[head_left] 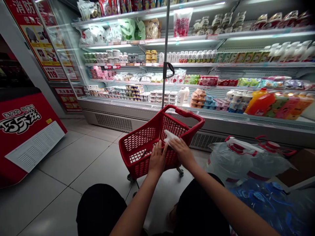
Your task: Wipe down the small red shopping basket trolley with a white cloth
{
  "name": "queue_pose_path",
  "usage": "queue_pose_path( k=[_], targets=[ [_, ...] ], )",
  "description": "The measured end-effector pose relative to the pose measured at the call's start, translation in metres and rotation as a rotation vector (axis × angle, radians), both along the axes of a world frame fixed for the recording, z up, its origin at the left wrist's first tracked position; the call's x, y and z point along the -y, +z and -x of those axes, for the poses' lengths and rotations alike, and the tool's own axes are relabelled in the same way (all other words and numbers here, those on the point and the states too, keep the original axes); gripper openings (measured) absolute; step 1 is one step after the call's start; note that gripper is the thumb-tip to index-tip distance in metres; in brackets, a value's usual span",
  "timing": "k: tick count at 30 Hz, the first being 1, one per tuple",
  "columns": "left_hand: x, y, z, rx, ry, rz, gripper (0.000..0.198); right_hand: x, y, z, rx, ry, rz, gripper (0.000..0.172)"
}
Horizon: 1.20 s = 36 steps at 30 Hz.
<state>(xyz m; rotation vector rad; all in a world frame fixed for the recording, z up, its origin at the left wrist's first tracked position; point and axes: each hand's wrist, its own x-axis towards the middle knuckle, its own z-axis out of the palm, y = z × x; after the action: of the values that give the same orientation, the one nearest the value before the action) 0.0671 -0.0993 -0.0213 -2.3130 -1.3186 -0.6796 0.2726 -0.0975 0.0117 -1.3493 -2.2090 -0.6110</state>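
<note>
A red plastic shopping cart with lattice walls stands in front of me on small wheels, its looped handle towards the chiller. My right hand holds a white wiping cloth against the cart's near side wall; part of the cloth is hidden under the fingers. Beside it, my left hand lies at the near rim with its fingers stretched out, and nothing shows in it. Both hands are close together. The inside of the cart shows only its slotted floor.
An open chiller with shelves of dairy cups, bottles and bags runs across the back. Large water bottles crowd the right, by a cardboard box. A red freezer stands left on the tiled floor. My knees flank the cart.
</note>
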Motion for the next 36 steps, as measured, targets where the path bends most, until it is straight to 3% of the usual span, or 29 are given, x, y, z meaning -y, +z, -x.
queue_pose_path(
  k=[3,5,9,11,14,18,20,24,29,32,36],
  targets=[
    [0.0,0.001,0.006,-0.01,-0.025,-0.003,0.085,0.004,-0.002,0.011,0.039,0.076,0.022,0.065],
    [0.0,0.0,0.009,-0.014,-0.037,-0.009,0.087,0.0,0.008,-0.012,0.071,0.066,0.014,0.065],
    [0.001,0.0,0.007,0.002,-0.049,-0.018,0.09,-0.014,0.031,-0.078,0.036,-0.119,-0.072,0.067],
    [0.002,0.001,0.003,0.011,-0.055,-0.017,0.091,-0.018,0.034,-0.092,0.005,-0.19,-0.097,0.067],
    [0.002,0.002,-0.003,0.023,-0.066,-0.014,0.092,-0.016,0.023,-0.07,-0.028,-0.201,-0.088,0.065],
    [-0.001,0.003,-0.006,0.022,-0.068,-0.02,0.09,-0.006,-0.003,-0.007,-0.007,-0.072,-0.029,0.066],
    [-0.003,0.002,-0.005,0.01,-0.065,-0.018,0.088,-0.002,-0.009,0.006,0.024,-0.011,-0.007,0.066],
    [-0.004,0.002,-0.004,-0.014,-0.075,-0.001,0.087,-0.004,-0.001,-0.03,0.101,0.036,-0.001,0.071],
    [-0.004,0.005,-0.006,-0.017,-0.085,0.023,0.088,-0.014,0.016,-0.089,0.059,-0.138,-0.055,0.077],
    [-0.005,0.009,-0.003,-0.032,-0.125,0.06,0.088,-0.022,0.015,-0.089,0.019,-0.19,-0.047,0.076],
    [-0.007,0.014,0.003,-0.033,-0.105,0.097,0.086,-0.026,0.003,-0.054,-0.048,-0.182,-0.038,0.073]
  ],
)
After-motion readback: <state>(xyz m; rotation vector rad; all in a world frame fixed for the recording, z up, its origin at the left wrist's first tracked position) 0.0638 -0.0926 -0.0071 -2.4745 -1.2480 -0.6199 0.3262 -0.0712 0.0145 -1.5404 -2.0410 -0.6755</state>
